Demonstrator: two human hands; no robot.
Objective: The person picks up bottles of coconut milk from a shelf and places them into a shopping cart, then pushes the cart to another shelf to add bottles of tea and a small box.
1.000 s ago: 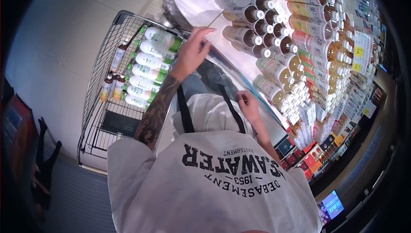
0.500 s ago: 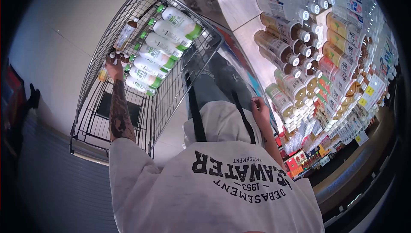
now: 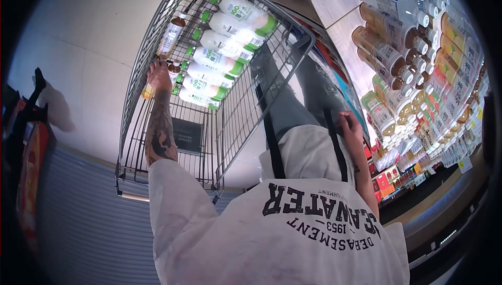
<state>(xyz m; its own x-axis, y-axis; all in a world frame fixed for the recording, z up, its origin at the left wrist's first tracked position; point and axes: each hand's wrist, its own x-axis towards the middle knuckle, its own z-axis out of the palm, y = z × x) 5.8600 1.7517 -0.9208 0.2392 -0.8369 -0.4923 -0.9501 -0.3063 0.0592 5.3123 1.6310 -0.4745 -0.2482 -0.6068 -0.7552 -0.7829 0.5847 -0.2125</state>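
My left hand [image 3: 159,76] reaches into the metal shopping cart [image 3: 305,38], its fingers closed around the top of a small bottle with yellow-orange contents [image 3: 148,92], partly hidden by the hand. Just right of my fingers shows a dark-capped bottle [image 3: 174,69]. Farther up lies a labelled brown-tinted bottle [image 3: 170,38]. Beside these, several white bottles with green caps [image 3: 218,61] lie in a row. My right hand [image 3: 351,124] hangs beside my thigh, outside the cart, with its fingers curled in and no object visible in them.
Stacked drink bottles [image 3: 384,52] fill the display on the right, with price tags [image 3: 465,165] along its lower edge. A dark panel [image 3: 187,136] sits in the cart's near part. Grey ridged flooring [image 3: 99,206] lies at lower left.
The view has shifted, so the cart and display appear farther right. My left hand has moved slightly off the dark caps, and more of the bottle beside it shows. My right hand stays by my thigh.
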